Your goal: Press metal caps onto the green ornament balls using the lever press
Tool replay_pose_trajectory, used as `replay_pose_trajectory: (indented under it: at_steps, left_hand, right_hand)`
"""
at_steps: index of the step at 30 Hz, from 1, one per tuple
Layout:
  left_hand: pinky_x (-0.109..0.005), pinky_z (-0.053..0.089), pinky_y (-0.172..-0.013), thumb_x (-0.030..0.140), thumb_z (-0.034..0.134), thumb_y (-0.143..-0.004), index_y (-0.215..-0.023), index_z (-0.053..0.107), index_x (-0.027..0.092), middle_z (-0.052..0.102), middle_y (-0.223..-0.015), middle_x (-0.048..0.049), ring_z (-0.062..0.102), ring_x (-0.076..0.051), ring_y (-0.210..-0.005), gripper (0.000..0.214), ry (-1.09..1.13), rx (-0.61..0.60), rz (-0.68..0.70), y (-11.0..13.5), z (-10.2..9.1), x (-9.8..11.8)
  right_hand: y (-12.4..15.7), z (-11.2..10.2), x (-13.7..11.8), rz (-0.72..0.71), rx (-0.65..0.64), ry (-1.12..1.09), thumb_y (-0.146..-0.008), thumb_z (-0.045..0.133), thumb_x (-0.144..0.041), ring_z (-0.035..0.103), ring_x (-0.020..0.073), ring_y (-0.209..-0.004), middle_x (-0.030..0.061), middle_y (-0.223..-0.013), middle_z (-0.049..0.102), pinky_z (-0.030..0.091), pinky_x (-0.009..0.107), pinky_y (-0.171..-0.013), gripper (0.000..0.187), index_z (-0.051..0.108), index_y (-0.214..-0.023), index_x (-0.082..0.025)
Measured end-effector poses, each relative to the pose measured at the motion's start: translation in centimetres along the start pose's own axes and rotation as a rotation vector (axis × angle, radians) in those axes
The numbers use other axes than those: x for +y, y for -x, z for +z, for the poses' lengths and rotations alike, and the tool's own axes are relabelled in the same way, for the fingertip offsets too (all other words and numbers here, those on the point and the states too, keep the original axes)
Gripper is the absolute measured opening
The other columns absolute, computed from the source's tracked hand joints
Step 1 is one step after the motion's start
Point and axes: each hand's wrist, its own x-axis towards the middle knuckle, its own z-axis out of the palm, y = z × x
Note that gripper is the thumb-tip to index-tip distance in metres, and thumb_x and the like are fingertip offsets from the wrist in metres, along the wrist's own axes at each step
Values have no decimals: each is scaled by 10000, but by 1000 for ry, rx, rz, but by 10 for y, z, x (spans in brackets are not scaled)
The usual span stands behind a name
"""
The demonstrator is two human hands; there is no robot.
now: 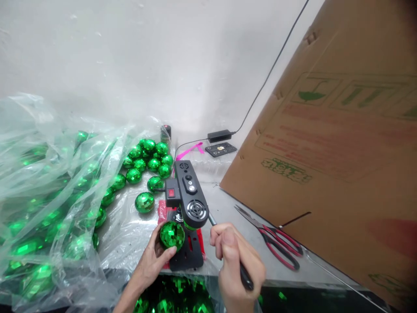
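My left hand (153, 256) is closed around a shiny green mirrored ball (172, 236). It holds the ball beside the head of a small black bench machine (189, 191), which looks like a mini drill press. My right hand (239, 265) is wrapped round the machine's lever handle (246, 277), a metal rod with a black grip. A red switch (171, 192) is on the machine's side. Its black slotted base (187, 258) rests on red material (202, 243) at the table's front edge. Under the head, the tool is mostly hidden.
Several green balls (145, 202) lie left on clear plastic sheeting (114, 243); more show below the table edge. Right are red-and-black scissors (276, 243) and a large cardboard box (332, 143). Behind stand a power adapter (219, 136), a black phone-like slab (220, 149) and pink ribbon (189, 151).
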Motion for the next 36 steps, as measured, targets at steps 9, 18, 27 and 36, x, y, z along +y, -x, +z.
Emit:
replay_pose_trajectory:
  at_steps: [9,18,27,36]
  left_hand:
    - [-656,394,-1339,496,813,-840,-1629,475,202,561,-1703,-223,528,-448,-1591,907,-393,61,148,-4,7,-10]
    - [-730,462,-1259,440,813,-835,-1525,577,193,670,-1539,-243,619,-488,-1474,770,-608,144,316,-11,20,-12]
    - [-568,544,-1253,684,850,-832,-1657,471,213,678,-1600,-190,661,-406,-1476,1023,-148,36,42,-3,-9,-4]
    - [-576,513,-1281,653,869,-833,-1677,468,222,644,-1645,-186,648,-408,-1494,1028,-177,-33,41,-6,-11,-6]
  right_hand:
    - [1,-1,1,-5,-13,11,-1109,424,-42,540,101,-613,-29,-681,509,417,248,-562,371,502,-797,-227]
    - [3,-3,1,13,-15,3,-1109,428,-51,555,108,-611,-22,-691,532,428,252,-558,367,529,-800,-221]
    - [1,-1,0,-2,-2,5,-1105,429,-46,541,105,-609,-28,-680,506,424,256,-559,373,487,-786,-228]
    - [2,-2,-1,3,-5,5,-1101,436,-53,556,116,-600,-15,-679,539,432,257,-549,371,531,-785,-221]
